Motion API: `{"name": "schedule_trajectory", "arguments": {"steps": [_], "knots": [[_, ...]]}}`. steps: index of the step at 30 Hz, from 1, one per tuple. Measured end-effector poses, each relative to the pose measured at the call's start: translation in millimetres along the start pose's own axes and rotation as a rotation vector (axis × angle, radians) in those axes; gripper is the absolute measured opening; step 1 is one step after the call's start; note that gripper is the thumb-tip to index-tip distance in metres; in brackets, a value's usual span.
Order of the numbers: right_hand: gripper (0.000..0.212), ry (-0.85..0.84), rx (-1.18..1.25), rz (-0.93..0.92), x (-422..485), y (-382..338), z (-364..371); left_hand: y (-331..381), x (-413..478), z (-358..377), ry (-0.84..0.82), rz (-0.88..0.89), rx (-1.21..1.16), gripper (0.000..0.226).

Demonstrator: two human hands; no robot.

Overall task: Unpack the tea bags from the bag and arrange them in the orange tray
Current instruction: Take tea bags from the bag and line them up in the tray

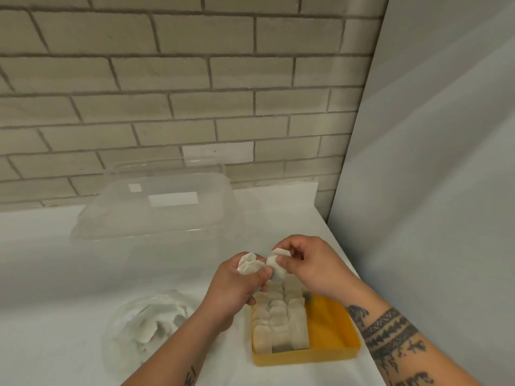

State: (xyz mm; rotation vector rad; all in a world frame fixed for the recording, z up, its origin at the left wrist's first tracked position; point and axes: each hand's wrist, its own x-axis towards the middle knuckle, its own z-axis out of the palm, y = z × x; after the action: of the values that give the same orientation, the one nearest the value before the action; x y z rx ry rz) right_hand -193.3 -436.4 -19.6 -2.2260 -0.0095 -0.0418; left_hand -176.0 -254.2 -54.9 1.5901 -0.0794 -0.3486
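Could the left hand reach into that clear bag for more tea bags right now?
Probably yes for reach: nothing lies between the left hand and the bag nearby. But that hand grips a clump of tea bags, so it looks too full.

Left hand (235, 288) beside right hand (310, 264), fingers curled

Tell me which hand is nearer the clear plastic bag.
Left. The left hand hovers just right of the plastic bag, gripping tea bags; the right hand, pinching a tea bag, is farther right, over the far end of the orange tray.
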Motion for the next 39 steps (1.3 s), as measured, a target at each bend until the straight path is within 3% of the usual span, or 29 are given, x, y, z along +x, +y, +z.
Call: {"name": "schedule_trajectory", "arguments": {"steps": [5,9,12,19,24,34,37,39], "knots": [[0.005,-0.071,-0.092,-0.029,6,15,-23,-6,9,24,0.052,0.017,0.041,0.007],[0.004,-0.033,-0.171,0.048,13,43,-46,-21,17,24,0.232,0.006,0.082,0.005],[0.005,-0.113,-0.304,0.085,15,65,-53,-37,21,16,0.331,-0.026,0.174,0.005],[0.008,-0.271,-0.475,0.121,5,99,-19,-80,30,2,0.356,-0.12,0.446,0.014],[0.006,-0.23,-0.698,-0.03,5,108,0,-87,32,2,0.348,-0.14,0.458,0.013],[0.017,0.074,-0.698,-0.035,6,124,11,-90,34,2,0.342,-0.142,0.414,0.012],[0.023,0.06,-0.782,-0.033,2,121,4,-90,34,2,0.346,-0.138,0.414,0.012],[0.027,-0.038,-0.855,-0.02,0,118,5,-91,34,2,0.348,-0.137,0.411,0.012]]}}
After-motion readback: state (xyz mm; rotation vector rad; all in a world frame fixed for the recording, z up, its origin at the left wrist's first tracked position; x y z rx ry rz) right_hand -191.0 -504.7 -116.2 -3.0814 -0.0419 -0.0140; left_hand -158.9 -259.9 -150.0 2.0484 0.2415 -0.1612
